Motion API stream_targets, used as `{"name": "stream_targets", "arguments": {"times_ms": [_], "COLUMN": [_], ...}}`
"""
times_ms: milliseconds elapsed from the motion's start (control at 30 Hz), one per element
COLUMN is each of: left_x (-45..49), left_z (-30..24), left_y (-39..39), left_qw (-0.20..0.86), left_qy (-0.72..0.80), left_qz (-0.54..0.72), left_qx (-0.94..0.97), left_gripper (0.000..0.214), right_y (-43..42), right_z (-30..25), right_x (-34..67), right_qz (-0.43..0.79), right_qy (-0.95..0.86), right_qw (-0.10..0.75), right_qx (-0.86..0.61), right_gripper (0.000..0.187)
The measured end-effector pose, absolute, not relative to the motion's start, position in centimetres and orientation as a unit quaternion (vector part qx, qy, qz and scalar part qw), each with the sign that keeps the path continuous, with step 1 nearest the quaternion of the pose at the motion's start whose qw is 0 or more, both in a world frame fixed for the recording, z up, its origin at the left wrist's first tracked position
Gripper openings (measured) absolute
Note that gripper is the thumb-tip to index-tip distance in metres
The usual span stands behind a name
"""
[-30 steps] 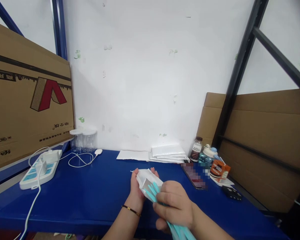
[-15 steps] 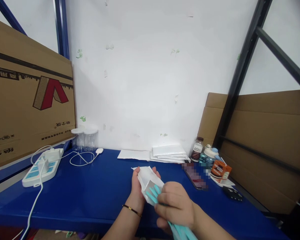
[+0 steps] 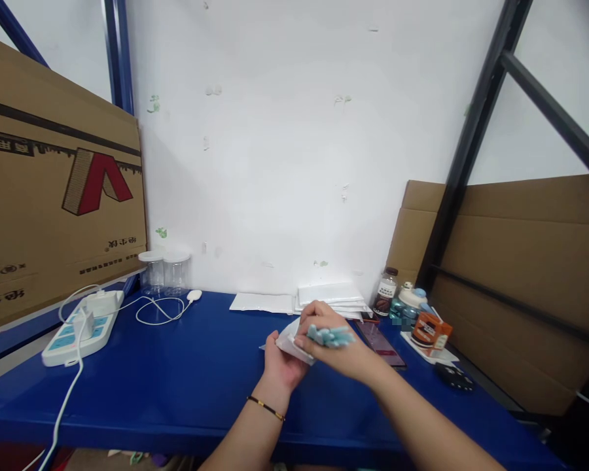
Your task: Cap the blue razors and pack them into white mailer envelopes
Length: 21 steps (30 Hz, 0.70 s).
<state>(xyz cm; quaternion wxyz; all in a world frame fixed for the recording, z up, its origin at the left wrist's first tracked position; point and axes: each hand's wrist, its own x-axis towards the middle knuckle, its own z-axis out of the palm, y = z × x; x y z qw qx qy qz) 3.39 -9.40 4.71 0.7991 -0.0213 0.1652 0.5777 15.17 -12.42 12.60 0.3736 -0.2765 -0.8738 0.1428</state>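
Observation:
My left hand is closed round a small white bag, held above the blue shelf. My right hand is closed on a bunch of teal sticks, right at the bag's upper edge. Only short ends of the sticks show past my fingers; I cannot tell how far they reach into the bag.
White padded envelopes lie stacked at the back. A phone, a brown bottle, an orange box and small items sit at the right. A power strip with white cable and two clear jars sit at the left. Cardboard leans on both sides.
My right hand has moved up and away from me with the teal sticks, from the lower edge of view to the top of the bag. The left hand has lowered a little.

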Motion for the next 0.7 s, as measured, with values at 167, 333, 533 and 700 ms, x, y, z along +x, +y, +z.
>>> {"name": "stream_targets", "arguments": {"times_ms": [167, 333, 533, 700], "left_x": [3.7, 3.6, 2.7, 1.1], "left_z": [5.6, 6.2, 5.5, 5.0], "left_y": [-8.2, -8.1, -8.2, -8.8], "left_qw": [0.787, 0.779, 0.795, 0.824], "left_qy": [0.096, 0.102, 0.099, 0.089], "left_qz": [0.606, 0.612, 0.599, 0.557], "left_qx": [-0.063, -0.089, -0.022, 0.06], "left_gripper": [0.028, 0.027, 0.027, 0.04], "right_y": [-9.4, -8.4, -10.6, -12.6], "right_z": [16.0, 17.6, 17.6, 16.1], "right_x": [15.0, 15.1, 16.7, 17.6], "right_qz": [0.291, 0.233, 0.147, 0.146], "right_qy": [-0.86, -0.895, -0.939, -0.953], "right_qw": [0.306, 0.264, 0.242, 0.195], "right_qx": [-0.286, -0.274, -0.194, -0.182], "right_gripper": [0.025, 0.027, 0.032, 0.012]}}
